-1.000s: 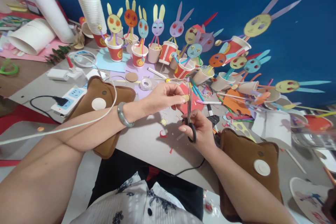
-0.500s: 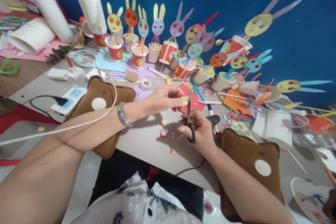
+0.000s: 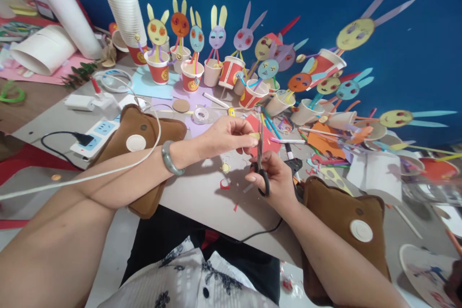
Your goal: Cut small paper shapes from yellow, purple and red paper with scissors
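Note:
Near the middle of the view my left hand [image 3: 229,138] pinches a small yellow paper piece [image 3: 254,135] between thumb and fingers. My right hand [image 3: 276,180] is closed on black-handled scissors [image 3: 260,154], whose blades point up and away and stand at the right edge of the yellow piece. Below the hands a small yellow disc [image 3: 225,168], a red paper scrap [image 3: 224,184] and other snippets lie on the grey table [image 3: 209,202]. Red paper [image 3: 269,142] lies behind the scissors.
Several paper rabbit figures in cups stand along the blue wall, one cup [image 3: 158,70] at left. A stack of cups [image 3: 124,14] rises behind. Brown cushions [image 3: 151,130] flank the work area, with a power strip [image 3: 96,137] at left and a white cable [image 3: 119,168] across my left arm.
The scissor blades have spread slightly apart beside the yellow piece. Both hands stay in nearly the same place.

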The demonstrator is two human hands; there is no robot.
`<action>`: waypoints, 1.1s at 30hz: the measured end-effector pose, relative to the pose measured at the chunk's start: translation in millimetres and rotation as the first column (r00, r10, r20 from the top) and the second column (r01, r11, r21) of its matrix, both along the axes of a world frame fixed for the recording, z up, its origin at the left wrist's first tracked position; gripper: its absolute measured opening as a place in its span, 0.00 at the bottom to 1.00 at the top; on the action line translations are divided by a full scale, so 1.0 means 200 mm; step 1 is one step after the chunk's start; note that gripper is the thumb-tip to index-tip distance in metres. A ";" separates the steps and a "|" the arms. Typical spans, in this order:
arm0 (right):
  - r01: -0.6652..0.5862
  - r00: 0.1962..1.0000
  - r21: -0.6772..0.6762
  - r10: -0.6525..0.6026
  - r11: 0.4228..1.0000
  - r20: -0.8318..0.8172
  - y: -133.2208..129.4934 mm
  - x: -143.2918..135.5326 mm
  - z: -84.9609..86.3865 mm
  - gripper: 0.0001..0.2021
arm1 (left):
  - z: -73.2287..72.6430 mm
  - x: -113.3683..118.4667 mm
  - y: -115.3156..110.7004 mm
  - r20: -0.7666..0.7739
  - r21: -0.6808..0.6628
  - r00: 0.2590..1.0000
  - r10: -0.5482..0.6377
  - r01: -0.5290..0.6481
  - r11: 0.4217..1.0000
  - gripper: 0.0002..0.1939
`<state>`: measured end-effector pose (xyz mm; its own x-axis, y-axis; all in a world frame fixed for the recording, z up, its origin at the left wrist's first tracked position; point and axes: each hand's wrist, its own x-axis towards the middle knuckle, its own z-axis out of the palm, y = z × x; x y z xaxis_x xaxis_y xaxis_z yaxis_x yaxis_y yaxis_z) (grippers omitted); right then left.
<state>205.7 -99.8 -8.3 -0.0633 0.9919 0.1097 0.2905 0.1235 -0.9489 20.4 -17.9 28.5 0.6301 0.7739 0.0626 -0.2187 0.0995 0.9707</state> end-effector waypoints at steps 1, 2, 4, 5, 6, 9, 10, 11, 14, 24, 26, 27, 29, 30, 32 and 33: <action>0.003 1.000 0.000 -0.003 1.000 0.003 0.00 0.00 0.00 0.28 | 0.00 0.00 0.00 0.002 0.001 1.000 0.000 0.000 1.000 0.07; 0.006 1.000 0.000 -0.006 1.000 0.008 0.00 0.00 0.00 0.28 | 0.00 0.00 0.00 0.005 0.004 1.000 0.000 0.000 1.000 0.07; 0.011 1.000 0.002 -0.011 1.000 0.020 0.00 0.00 0.00 0.28 | -0.01 0.00 0.00 0.014 0.010 1.000 0.006 -0.007 1.000 0.07; 0.016 1.000 0.005 -0.016 1.000 0.024 0.00 0.00 0.00 0.28 | -0.01 0.00 0.00 0.018 0.013 1.000 0.009 -0.010 1.000 0.07; 0.019 0.999 0.007 -0.020 1.000 0.025 0.00 0.00 0.00 0.29 | -0.01 0.00 0.00 0.022 0.016 1.000 0.011 -0.012 1.000 0.07; 0.028 0.999 0.009 -0.028 1.000 0.024 0.00 0.00 0.00 0.29 | -0.01 0.00 0.01 0.026 0.017 1.000 0.014 -0.015 1.000 0.07; 0.027 0.999 0.006 -0.027 1.000 0.024 0.00 0.00 0.00 0.29 | -0.01 0.00 0.01 0.027 0.018 1.000 0.016 -0.016 1.000 0.08; 0.026 0.999 0.006 -0.026 1.000 0.026 0.00 0.00 0.00 0.29 | -0.01 0.00 0.01 0.027 0.020 0.999 0.017 -0.018 1.000 0.08; 0.031 0.999 0.021 -0.032 0.999 0.035 0.00 0.01 -0.01 0.29 | -0.01 0.00 0.00 0.031 0.027 0.999 0.028 -0.029 0.999 0.09; 0.030 0.999 0.020 -0.031 0.999 0.042 0.00 0.01 -0.01 0.29 | -0.01 0.00 0.01 0.038 0.037 0.998 0.056 -0.057 0.998 0.08; 0.030 0.999 0.015 -0.031 0.999 0.045 0.00 0.01 -0.01 0.28 | 0.00 0.00 0.00 0.034 0.038 0.998 0.059 -0.060 0.997 0.08; 0.032 0.998 0.015 -0.033 0.999 0.048 0.00 0.01 0.00 0.28 | 0.00 0.00 0.00 0.032 0.038 0.998 0.061 -0.062 0.997 0.08; 0.035 0.998 0.019 -0.036 0.999 0.055 0.00 0.01 0.00 0.28 | 0.00 0.00 0.00 0.034 0.039 0.997 0.066 -0.067 0.997 0.08; 0.037 0.998 0.023 -0.038 0.999 0.059 0.00 0.01 0.00 0.28 | 0.00 0.00 0.00 0.035 0.040 0.997 0.067 -0.068 0.997 0.08; 0.036 0.997 0.029 -0.038 0.999 0.063 0.00 0.00 0.00 0.28 | 0.00 0.00 0.00 0.039 0.043 0.997 0.068 -0.070 0.997 0.08; 0.036 0.997 0.030 -0.038 0.999 0.064 0.00 0.00 0.00 0.28 | -0.01 0.00 0.01 0.041 0.045 0.997 0.069 -0.071 0.996 0.08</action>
<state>206.3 -100.5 -7.7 -0.0344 0.9902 0.1353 0.3559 0.1386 -0.9242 19.9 -16.9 27.4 0.5711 0.8116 0.1231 -0.2613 0.0376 0.9645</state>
